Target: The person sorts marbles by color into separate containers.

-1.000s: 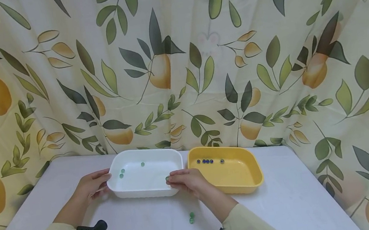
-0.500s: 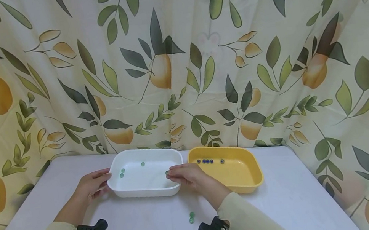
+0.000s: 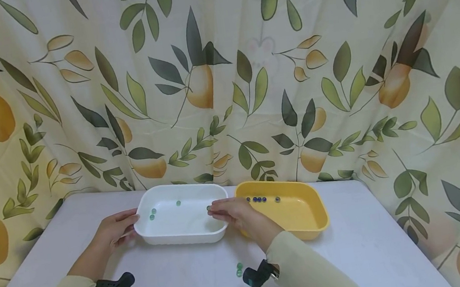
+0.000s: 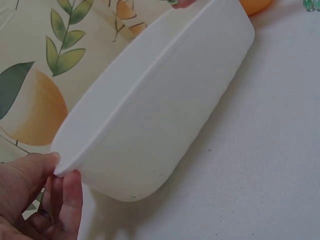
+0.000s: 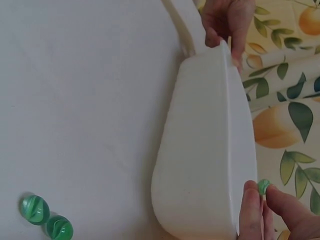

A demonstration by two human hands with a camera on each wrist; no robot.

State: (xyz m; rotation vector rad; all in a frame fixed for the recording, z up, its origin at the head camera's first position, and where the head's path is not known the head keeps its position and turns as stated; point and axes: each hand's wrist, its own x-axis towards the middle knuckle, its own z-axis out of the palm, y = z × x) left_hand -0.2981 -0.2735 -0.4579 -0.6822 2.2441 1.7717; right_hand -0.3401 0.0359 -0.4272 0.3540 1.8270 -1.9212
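Note:
My left hand [image 3: 115, 230] grips the left rim of a white plastic basin [image 3: 181, 226], thumb on top and fingers beneath, as the left wrist view shows. At the basin's right end, my right hand [image 3: 240, 214] pinches a green glass marble [image 5: 263, 187] between thumb and fingertips, above the rim. Inside the basin lie three loose green marbles, one [image 3: 179, 203] near the back and a pair [image 3: 152, 217] at the left. Two more green marbles [image 5: 34, 210] touch each other on the white cloth in front.
A yellow basin [image 3: 301, 213] stands just right of the white one, partly behind my right hand. Several dark blue marbles [image 3: 259, 199] lie along its back left. A curtain [image 3: 249, 88] printed with leaves and oranges hangs behind the table.
My right hand has risen slightly and shifted a little farther over the white basin's right end, the green marble still in its fingertips. The left hand keeps its place on the rim.

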